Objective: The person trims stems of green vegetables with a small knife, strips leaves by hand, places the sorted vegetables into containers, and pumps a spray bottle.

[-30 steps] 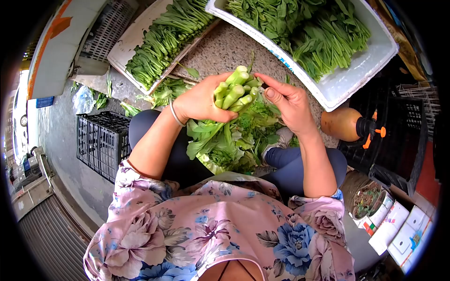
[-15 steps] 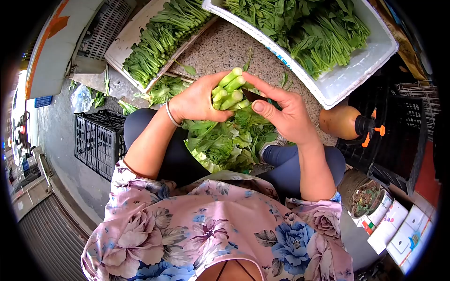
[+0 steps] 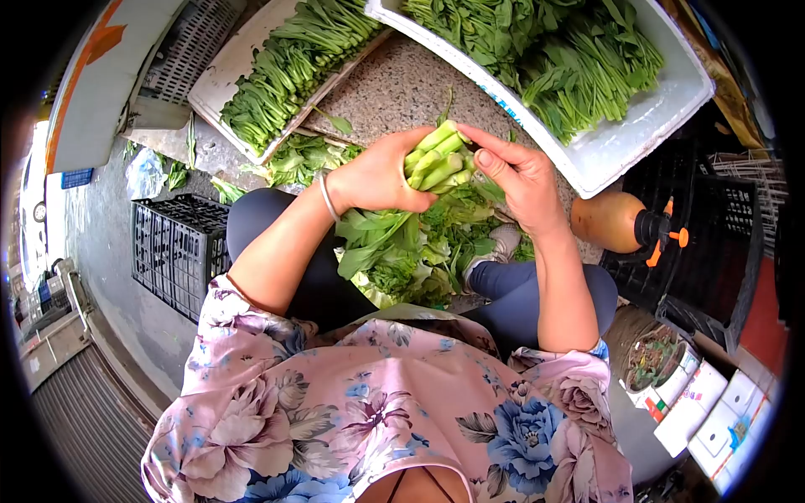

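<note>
My left hand [image 3: 373, 176] is wrapped round a bunch of leafy green vegetables [image 3: 438, 161]. The thick pale cut stem ends point up and to the right, while the leaves hang below the hand. Right beside the stem ends is my right hand [image 3: 524, 180], its thumb and forefinger pinched together at the tips. A dark knife blade shows between its fingers in the earlier picture; now the knife is almost wholly hidden by the fingers and stems. Below both hands lies a heap of loose green leaves [image 3: 419, 268] between my knees.
A white foam box [image 3: 625, 159] of greens stands ahead on the right. Bunches of greens [image 3: 289, 71] lie in a shallow tray ahead left. A black crate [image 3: 178, 251] sits at left; an orange-brown spray bottle [image 3: 608, 220] and dark crates [image 3: 713, 251] are at right.
Both hands and the bunch have shifted a little to the right. The right fingertips have moved up the stem ends, and the dark blade has gone mostly out of sight.
</note>
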The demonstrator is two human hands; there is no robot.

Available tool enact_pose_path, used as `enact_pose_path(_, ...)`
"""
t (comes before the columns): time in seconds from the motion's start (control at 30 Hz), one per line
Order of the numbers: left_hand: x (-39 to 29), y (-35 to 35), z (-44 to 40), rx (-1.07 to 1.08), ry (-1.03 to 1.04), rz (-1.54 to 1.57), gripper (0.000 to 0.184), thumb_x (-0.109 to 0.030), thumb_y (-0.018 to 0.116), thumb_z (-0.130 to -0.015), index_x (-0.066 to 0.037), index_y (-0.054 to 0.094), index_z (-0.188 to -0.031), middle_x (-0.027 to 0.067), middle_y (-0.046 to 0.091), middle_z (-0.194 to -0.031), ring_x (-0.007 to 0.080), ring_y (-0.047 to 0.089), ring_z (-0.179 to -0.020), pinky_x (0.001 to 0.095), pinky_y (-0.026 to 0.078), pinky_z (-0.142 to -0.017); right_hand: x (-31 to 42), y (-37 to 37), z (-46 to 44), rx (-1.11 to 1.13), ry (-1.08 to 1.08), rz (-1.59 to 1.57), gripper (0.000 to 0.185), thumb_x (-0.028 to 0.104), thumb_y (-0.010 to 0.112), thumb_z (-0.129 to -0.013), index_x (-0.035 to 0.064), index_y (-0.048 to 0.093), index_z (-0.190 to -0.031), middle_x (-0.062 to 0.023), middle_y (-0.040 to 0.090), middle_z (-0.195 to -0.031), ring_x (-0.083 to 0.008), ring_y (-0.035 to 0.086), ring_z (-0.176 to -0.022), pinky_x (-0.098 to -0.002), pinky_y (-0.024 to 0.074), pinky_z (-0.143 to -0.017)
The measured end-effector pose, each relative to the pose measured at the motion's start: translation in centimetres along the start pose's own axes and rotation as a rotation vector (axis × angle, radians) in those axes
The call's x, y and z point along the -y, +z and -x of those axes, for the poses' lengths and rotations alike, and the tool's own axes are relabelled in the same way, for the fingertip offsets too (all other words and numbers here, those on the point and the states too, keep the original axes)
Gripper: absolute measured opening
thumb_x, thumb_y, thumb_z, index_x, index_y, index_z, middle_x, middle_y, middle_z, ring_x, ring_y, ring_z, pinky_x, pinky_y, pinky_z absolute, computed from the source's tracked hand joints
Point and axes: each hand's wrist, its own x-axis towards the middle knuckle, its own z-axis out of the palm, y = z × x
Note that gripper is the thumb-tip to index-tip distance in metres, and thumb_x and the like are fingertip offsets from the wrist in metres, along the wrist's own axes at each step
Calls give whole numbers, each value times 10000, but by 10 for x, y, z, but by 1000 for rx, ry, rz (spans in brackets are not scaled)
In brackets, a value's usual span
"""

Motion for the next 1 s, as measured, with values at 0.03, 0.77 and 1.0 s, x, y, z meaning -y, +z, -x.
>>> enact_pose_path(0.03, 1, 0, 0, 14, -21, 0, 654, -113, 705, -569, -6, 437, -1156, 44, 564, -930, 96, 523, -830, 248, 446, -762, -5, -2, -3, 10, -3, 4, 288, 109, 553, -844, 81, 566, -1130, -40, 626, -990, -57, 542, -825, -192, 428, -755)
enact_pose_path(0.77, 5, 3, 4, -89, 132, -140, 548, -140, 666, -566, -27, 483, -1069, 122, 600, -840, 229, 594, -771, 307, 465, -727, -7, -24, -11, -305, 268, 168, 307, 195, 536, -859, 71, 556, -1138, -109, 589, -1088, -88, 563, -862, -217, 433, -777)
enact_pose_path(1.0, 9, 6, -4, -404, 1, -189, 509, -184, 681, -566, -28, 495, -1012, 160, 602, -833, 314, 593, -798, 349, 466, -712, 17, 21, 7, 9, 155, 130, 409, 208, 592, -829, 75, 500, -1205, -92, 564, -1142, -30, 504, -770, -210, 417, -747)
